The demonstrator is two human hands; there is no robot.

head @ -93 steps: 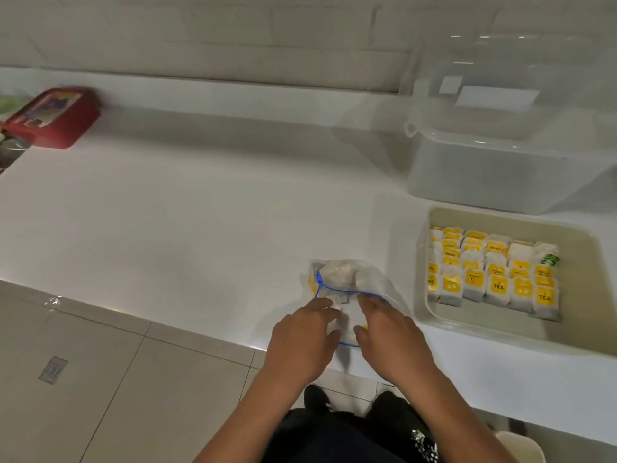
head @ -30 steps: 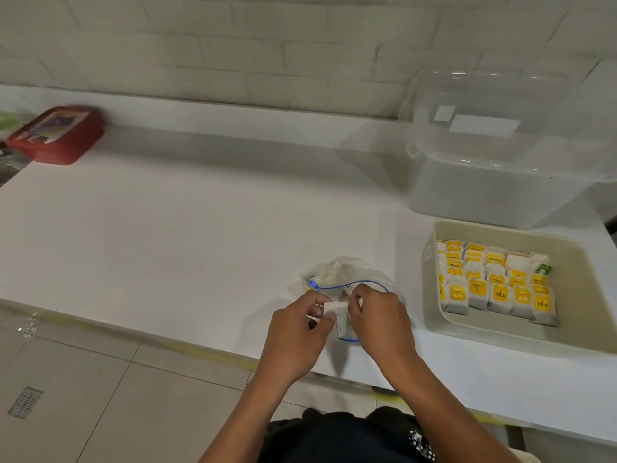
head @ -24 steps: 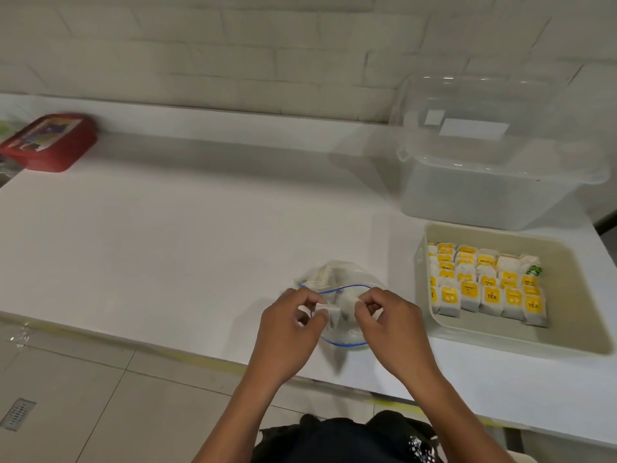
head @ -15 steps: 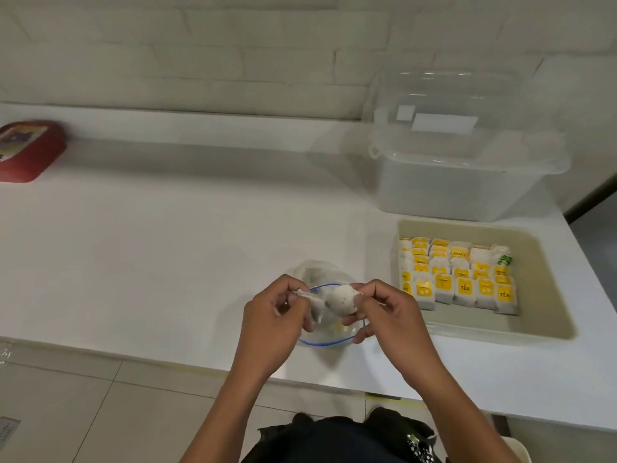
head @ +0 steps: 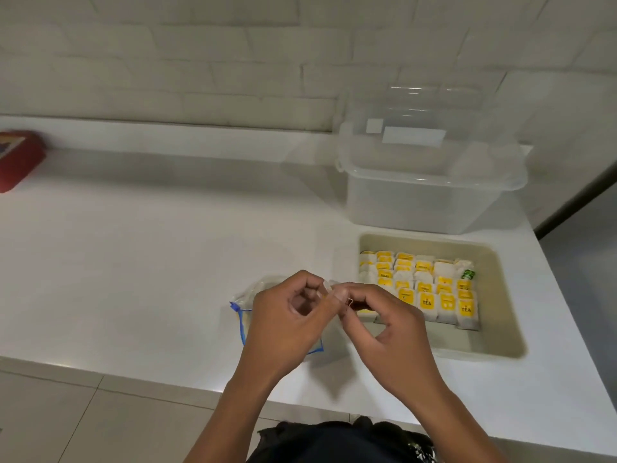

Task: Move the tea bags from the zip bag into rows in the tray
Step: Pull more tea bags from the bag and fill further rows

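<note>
A small pale tea bag (head: 329, 289) is being pinched between the fingertips of the left hand (head: 287, 324) and the right hand (head: 384, 329), which are being held together above the front edge of the counter; most of the tea bag is hidden by the curled fingers, so its shape cannot be told. The zip bag (head: 245, 307), clear with a blue seal line, is lying flat on the white counter (head: 150, 262) directly under and just behind the left hand, and is being largely covered by it. To the right of the hands, the beige tray (head: 500, 295) is resting on the counter, and rows of tea bags (head: 424, 289) with yellow labels are being kept in its left and middle part, standing close against one another; one packet with a green mark is sitting at the far right end of the back row. Behind the tray, a clear lidded plastic box (head: 430, 182) is standing near the wall. A red container (head: 18, 160) is being cut off by the left edge of the view. The counter is backed by a white brick wall (head: 200, 61), and pale floor tiles (head: 66, 419) are showing below its front edge.
</note>
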